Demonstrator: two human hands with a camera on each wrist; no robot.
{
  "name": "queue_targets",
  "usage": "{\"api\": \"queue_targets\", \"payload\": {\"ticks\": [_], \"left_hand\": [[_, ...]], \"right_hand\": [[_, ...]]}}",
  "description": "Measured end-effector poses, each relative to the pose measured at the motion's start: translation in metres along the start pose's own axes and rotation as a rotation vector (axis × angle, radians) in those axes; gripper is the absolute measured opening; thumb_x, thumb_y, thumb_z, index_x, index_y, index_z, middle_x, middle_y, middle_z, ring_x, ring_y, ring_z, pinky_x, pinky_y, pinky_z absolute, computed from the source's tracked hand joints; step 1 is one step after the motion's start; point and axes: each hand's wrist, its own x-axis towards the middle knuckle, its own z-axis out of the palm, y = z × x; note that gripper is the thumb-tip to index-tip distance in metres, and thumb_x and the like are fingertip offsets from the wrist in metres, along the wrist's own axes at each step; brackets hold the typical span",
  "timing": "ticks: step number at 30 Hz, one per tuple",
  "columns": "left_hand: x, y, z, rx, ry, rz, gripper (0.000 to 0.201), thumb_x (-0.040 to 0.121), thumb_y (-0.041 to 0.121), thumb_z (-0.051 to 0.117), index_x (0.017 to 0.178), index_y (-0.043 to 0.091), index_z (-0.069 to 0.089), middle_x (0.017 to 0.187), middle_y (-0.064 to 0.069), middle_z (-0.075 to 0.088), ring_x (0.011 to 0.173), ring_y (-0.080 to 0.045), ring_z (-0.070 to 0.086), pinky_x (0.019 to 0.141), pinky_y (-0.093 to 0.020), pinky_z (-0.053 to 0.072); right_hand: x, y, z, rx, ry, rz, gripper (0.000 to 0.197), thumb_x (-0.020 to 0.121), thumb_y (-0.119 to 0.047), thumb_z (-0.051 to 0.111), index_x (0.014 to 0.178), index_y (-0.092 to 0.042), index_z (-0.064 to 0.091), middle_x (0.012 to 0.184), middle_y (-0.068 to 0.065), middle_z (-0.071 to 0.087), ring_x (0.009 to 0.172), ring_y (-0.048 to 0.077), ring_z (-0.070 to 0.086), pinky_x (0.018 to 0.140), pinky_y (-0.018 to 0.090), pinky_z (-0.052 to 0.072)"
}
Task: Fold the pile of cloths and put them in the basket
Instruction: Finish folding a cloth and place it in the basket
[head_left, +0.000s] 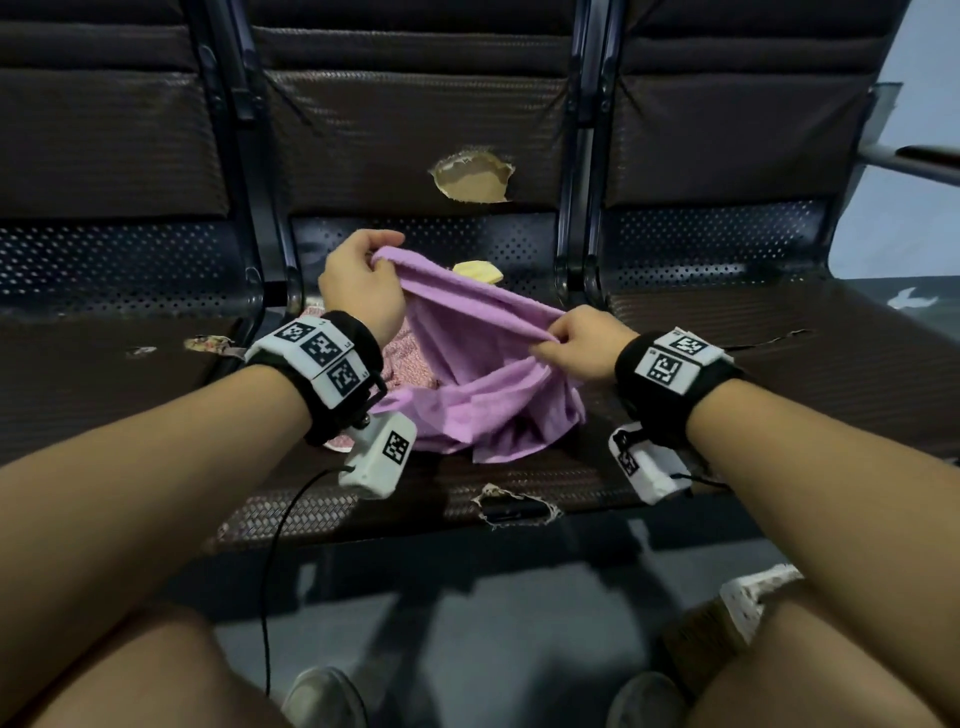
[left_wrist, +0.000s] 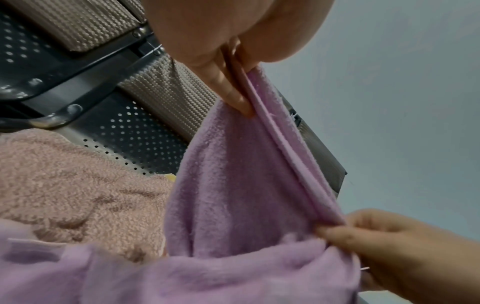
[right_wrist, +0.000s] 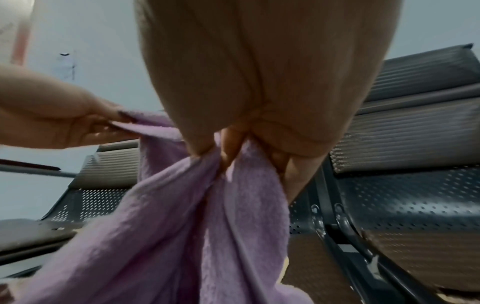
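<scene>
The purple towel (head_left: 467, 374) hangs over the middle seat of the desk (head_left: 779, 364), its top hem stretched between the right hand (head_left: 576, 343), nearer, whose fingers (right_wrist: 228, 152) pinch one end, and the left hand (head_left: 358, 286), farther and higher, whose fingers (left_wrist: 228, 90) pinch the other; its lower part is bunched on the seat beside a pink cloth (left_wrist: 64, 185). This looks like the opening-out step before the first fold. Next, the hem likely needs pulling taut and level; the basket is not clearly visible.
</scene>
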Motion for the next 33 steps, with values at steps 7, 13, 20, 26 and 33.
{"api": "queue_targets", "payload": {"ticks": [7,13,20,26,33], "left_hand": [[0.000,-0.008,-0.003,0.054,0.017,-0.024,0.045,0.089,0.001,0.039,0.088,0.029,0.074,0.083,0.002,0.072,0.054,-0.011,0.070,0.056,-0.030,0.061],[0.010,-0.017,-0.015,0.033,-0.006,-0.062,0.028,0.083,0.002,0.061,0.079,0.025,0.076,0.080,-0.004,0.075,0.072,-0.021,0.075,0.068,-0.035,0.063],[0.007,-0.026,-0.028,0.383,-0.094,-0.052,0.025,0.075,0.038,0.060,0.069,0.014,0.064,0.058,-0.003,0.069,0.066,-0.025,0.072,0.065,-0.032,0.058],[0.005,-0.014,-0.030,0.345,-0.008,-0.034,0.034,0.084,0.027,0.039,0.074,0.008,0.065,0.080,-0.016,0.069,0.084,-0.038,0.067,0.080,-0.044,0.057],[0.003,-0.010,-0.030,0.252,0.044,-0.027,0.034,0.091,0.025,0.037,0.077,0.004,0.060,0.095,-0.024,0.068,0.089,-0.040,0.066,0.082,-0.049,0.057]], "right_hand": [[-0.001,0.005,-0.002,0.098,0.054,-0.018,0.022,0.092,-0.016,0.054,0.071,-0.018,0.061,0.070,0.006,0.064,0.073,0.030,0.065,0.064,0.030,0.051],[-0.010,0.022,0.005,-0.222,-0.030,0.093,0.022,0.089,-0.029,0.058,0.077,-0.016,0.071,0.073,0.007,0.062,0.077,0.030,0.062,0.068,0.028,0.044],[-0.009,0.030,-0.009,0.114,0.350,-0.013,0.040,0.096,-0.025,0.042,0.058,-0.014,0.049,0.064,0.006,0.055,0.071,0.028,0.052,0.067,0.032,0.035],[-0.010,0.030,-0.005,-0.230,0.161,-0.161,0.023,0.086,-0.031,0.066,0.069,-0.018,0.057,0.070,0.001,0.060,0.077,0.028,0.062,0.069,0.033,0.047],[-0.008,0.036,-0.007,-0.282,0.223,-0.011,0.030,0.078,-0.029,0.075,0.066,-0.023,0.048,0.075,0.002,0.059,0.075,0.029,0.056,0.067,0.029,0.039]]}}
